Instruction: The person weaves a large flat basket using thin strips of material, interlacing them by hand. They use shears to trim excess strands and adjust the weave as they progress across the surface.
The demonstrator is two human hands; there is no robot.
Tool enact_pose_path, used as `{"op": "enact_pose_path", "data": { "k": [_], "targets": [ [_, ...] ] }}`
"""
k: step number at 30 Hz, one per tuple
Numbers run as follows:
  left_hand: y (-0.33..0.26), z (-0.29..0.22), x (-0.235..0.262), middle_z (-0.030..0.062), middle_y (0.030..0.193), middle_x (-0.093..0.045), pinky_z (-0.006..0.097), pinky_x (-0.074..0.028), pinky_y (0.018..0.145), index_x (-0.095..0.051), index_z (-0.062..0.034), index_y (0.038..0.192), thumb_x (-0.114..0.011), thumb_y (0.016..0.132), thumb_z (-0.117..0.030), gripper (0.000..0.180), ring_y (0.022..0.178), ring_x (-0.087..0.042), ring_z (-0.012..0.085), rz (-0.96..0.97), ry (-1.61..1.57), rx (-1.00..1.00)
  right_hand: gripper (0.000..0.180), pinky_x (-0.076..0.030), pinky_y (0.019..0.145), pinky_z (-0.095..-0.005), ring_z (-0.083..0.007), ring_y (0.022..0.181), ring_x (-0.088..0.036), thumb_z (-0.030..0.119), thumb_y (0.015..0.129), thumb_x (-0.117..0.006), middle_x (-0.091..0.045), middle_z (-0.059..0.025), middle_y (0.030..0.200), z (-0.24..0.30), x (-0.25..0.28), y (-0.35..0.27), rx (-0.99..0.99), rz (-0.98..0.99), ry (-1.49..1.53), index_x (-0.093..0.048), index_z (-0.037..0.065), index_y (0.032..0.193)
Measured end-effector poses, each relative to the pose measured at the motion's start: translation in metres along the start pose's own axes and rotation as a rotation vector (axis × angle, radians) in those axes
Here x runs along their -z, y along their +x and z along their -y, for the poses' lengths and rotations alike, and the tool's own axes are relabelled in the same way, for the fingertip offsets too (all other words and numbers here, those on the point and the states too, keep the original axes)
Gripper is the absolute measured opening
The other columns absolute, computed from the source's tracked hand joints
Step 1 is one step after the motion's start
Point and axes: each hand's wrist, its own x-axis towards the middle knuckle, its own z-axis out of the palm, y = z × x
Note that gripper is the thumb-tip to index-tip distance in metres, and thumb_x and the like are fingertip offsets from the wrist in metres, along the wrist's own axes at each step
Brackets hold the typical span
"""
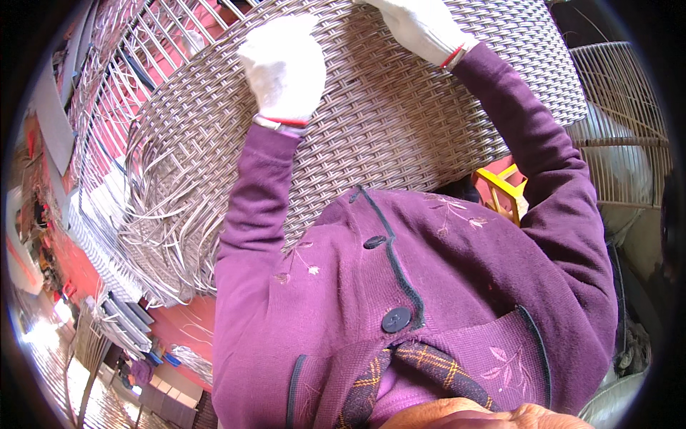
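Note:
A large grey-brown wicker panel (386, 121), woven from flat strands, stretches before me. Its left part ends in loose strands (168, 214) and bare upright rods (161, 46). My left hand (284, 68), in a white knitted glove with a red cuff edge, rests against the weave near the panel's upper left. Its fingers look curled together, and glare hides whatever they hold. Farther right, at the top edge, my right hand (421, 28) wears the same kind of glove and reaches over the weave. Most of its fingers are hidden or cut off by the picture's edge.
A yellow frame (506, 187) shows under my right arm. At the right stands another rod frame (618, 121) with unwoven bars. Grey strips (121, 325) and bundled strands lie on the reddish floor (179, 325) at the left.

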Motion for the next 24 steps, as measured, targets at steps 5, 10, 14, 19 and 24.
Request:
{"op": "enact_pose_path", "data": {
  "k": [5, 10, 14, 19, 24],
  "targets": [
    [0.010, -0.032, -0.006, 0.0099, 0.092, -0.067, 0.048, -0.049, 0.078, -0.070, -0.0127, 0.099, -0.058, 0.084, -0.014, 0.019, 0.089, -0.064, 0.0323, 0.172, 0.008, 0.050, 0.016, -0.046, 0.075, -0.0470, -0.0361, 0.081, -0.062, 0.009, 0.078, -0.060, -0.063, -0.0138, 0.082, -0.007, -0.017, -0.006, -0.026, 0.046, -0.072, -0.068, 0.007, 0.092],
    [0.013, -0.028, -0.009, 0.0117, 0.089, -0.066, 0.047, -0.047, 0.080, -0.068, -0.0113, 0.094, -0.055, 0.080, -0.008, 0.020, 0.085, -0.062, 0.0331, 0.143, -0.049, -0.026, 0.014, -0.046, 0.075, -0.0468, -0.0355, 0.082, -0.062, 0.012, 0.079, -0.059, -0.062, -0.0135, 0.082, -0.011, -0.019, -0.007, -0.038, 0.102, -0.069, -0.066, 0.007, 0.089],
    [0.005, -0.023, -0.016, 0.0070, 0.096, -0.066, 0.051, -0.046, 0.080, -0.071, -0.0171, 0.103, -0.062, 0.082, -0.017, 0.023, 0.096, -0.060, 0.0321, 0.417, 0.074, 0.038, 0.018, -0.046, 0.077, -0.0463, -0.0353, 0.084, -0.062, 0.011, 0.080, -0.058, -0.063, -0.0136, 0.084, -0.009, -0.014, -0.012, -0.015, 0.058, -0.053, -0.069, 0.007, 0.094],
    [0.005, -0.015, 0.003, 0.0077, 0.104, -0.074, 0.045, -0.053, 0.086, -0.075, -0.0150, 0.107, -0.059, 0.078, -0.003, 0.035, 0.095, -0.066, 0.0312, 0.235, -0.118, -0.005, 0.024, -0.050, 0.080, -0.0465, -0.0362, 0.089, -0.065, 0.003, 0.084, -0.059, -0.069, -0.0156, 0.093, -0.003, -0.003, -0.007, -0.040, -0.115, 0.135, -0.072, 0.007, 0.104],
    [0.033, 0.006, 0.011, 0.0071, 0.106, -0.074, 0.045, -0.057, 0.085, -0.077, -0.0169, 0.111, -0.061, 0.084, -0.010, 0.032, 0.093, -0.068, 0.0305, 0.180, 0.109, 0.099, 0.021, -0.051, 0.081, -0.0464, -0.0360, 0.091, -0.066, 0.004, 0.085, -0.059, -0.069, -0.0155, 0.093, -0.003, -0.009, 0.022, -0.026, -0.184, -0.023, -0.072, 0.006, 0.102]
  ]
}}
